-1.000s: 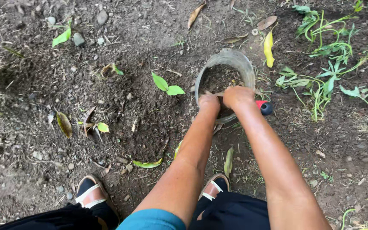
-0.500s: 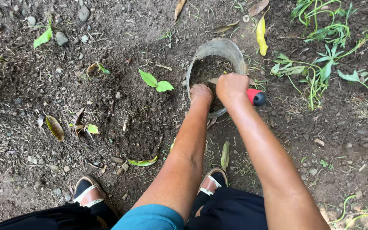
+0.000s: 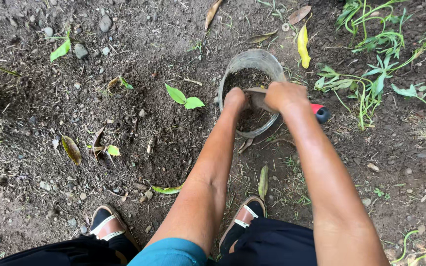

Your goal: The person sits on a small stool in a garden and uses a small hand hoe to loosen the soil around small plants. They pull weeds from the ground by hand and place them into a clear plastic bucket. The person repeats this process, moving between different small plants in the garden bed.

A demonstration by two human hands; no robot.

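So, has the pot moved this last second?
No. The pot stays between the two-leaf seedling and the yellow leaf, gaps unchanged; only the view shifted. The right hand grips a trowel inside.

I see my left hand [image 3: 234,98] and right hand [image 3: 284,95] filling the near half of the pot's [image 3: 252,61] mouth; only its far half lies open from above. Just right of the pot, the red-and-black tool handle [image 3: 318,111] blocks the way. Further right, green weeds [image 3: 371,83] crowd the ground. Left of the pot, a small seedling [image 3: 183,97] stands near; beyond it lies bare soil [image 3: 124,44] with scattered stones [image 3: 105,22]. A yellow leaf [image 3: 303,45] lies far right.
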